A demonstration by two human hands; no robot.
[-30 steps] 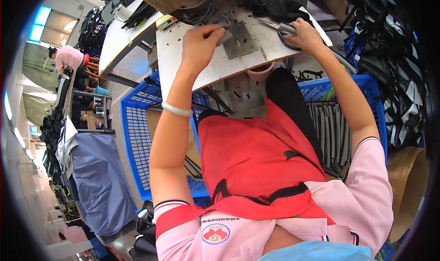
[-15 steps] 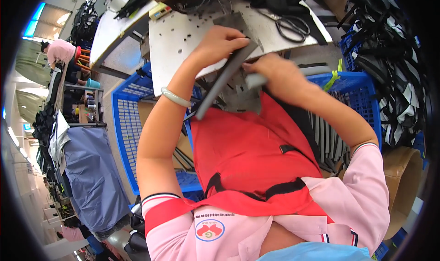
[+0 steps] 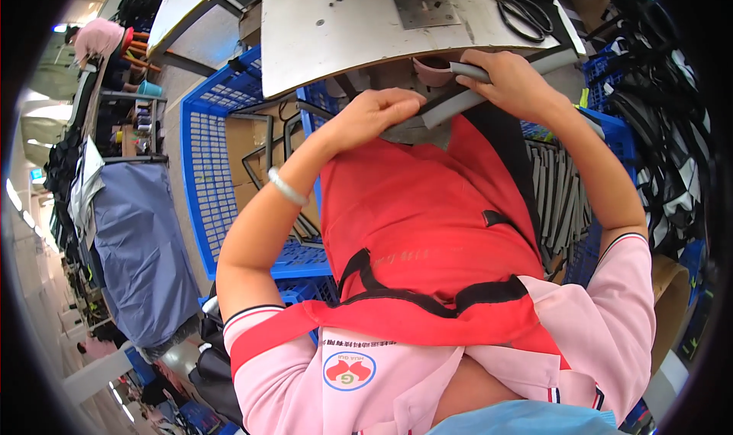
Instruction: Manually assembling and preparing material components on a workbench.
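Note:
My right hand (image 3: 510, 82) is closed round grey strips in front of the table edge. One short strip end (image 3: 469, 71) pokes out at the fingertips. A wider grey strip (image 3: 452, 108) slants below the hand toward my left fingers, and a grey length (image 3: 556, 61) shows beyond the knuckles. My left hand (image 3: 376, 119), with a pale bangle on its wrist, hangs over my red apron (image 3: 427, 213). Its thumb and fingers come together close to the wider strip's end; anything between them is hidden.
A white worktable (image 3: 336, 45) carries a metal plate (image 3: 422, 1), black scissors (image 3: 524, 16) and small dark bits. The blue basket (image 3: 200, 160) at left holds bent dark-grey frames; several straight grey strips (image 3: 560, 194) fill the right one. A pink bowl (image 3: 432, 71) sits under the edge.
Both hands have come back from over the tabletop, the left one lower. The long strip that hung from my left hand over the apron is gone from there. My view has tilted down.

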